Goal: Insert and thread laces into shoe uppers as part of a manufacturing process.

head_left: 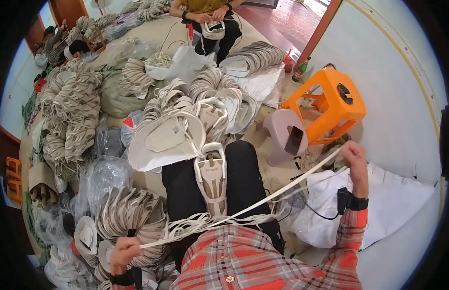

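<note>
A cream shoelace (282,186) is pulled out long across my lap, rising from lower left to upper right. My left hand (125,252) pinches one end of it low on the left, beside stacked shoe uppers. Out to the right and higher up, my right hand (354,155) is closed on the other end. Between my thighs rests a beige shoe upper (211,181), its toe toward me. Loose laces (190,225) lie in a tangle over my lap, under the stretched one. At my knees sits a large pale shoe upper (173,137) with a lace over it.
Stacked shoe uppers (72,96) fill the left side, with plastic bags (106,176) among them. An orange stool (338,92) and a grey stool (277,130) bearing a phone (294,140) stand right. White sacking (379,212) lies below my right arm. Opposite, a person (207,17) handles an upper.
</note>
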Demonstrator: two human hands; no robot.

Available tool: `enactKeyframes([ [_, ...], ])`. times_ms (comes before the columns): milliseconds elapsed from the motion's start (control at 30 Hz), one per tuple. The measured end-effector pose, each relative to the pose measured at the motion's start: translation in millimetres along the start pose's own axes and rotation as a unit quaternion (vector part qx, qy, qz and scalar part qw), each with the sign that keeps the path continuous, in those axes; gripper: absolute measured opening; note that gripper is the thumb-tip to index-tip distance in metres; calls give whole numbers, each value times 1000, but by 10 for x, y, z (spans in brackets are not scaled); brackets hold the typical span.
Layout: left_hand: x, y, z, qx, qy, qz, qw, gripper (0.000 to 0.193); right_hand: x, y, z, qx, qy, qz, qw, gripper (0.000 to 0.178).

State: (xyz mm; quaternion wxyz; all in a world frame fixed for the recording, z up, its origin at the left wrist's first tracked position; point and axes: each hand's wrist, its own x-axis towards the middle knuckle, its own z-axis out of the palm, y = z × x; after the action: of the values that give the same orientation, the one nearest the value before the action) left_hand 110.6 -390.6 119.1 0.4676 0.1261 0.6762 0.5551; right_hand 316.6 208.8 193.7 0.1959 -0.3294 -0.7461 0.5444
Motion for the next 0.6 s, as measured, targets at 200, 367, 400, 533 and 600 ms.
enactKeyframes([
  [200,100,-493,-470,141,129,-154,969,25,203,152,-57,-112,179,-54,976,17],
  [367,-29,-1153,-1395,586,282,-63,757,18,265,33,218,-127,172,-118,970,17],
  [400,75,-951,-1281,683,301,-84,660,26,238,10,240,-184,166,-126,960,16],
  [533,841,850,1,361,26,109,926,59,-175,-462,1643,-206,-332,-281,877,17],
  [600,1150,1412,898,227,-80,302,923,51,-416,-737,2224,-164,-488,-262,817,18],
])
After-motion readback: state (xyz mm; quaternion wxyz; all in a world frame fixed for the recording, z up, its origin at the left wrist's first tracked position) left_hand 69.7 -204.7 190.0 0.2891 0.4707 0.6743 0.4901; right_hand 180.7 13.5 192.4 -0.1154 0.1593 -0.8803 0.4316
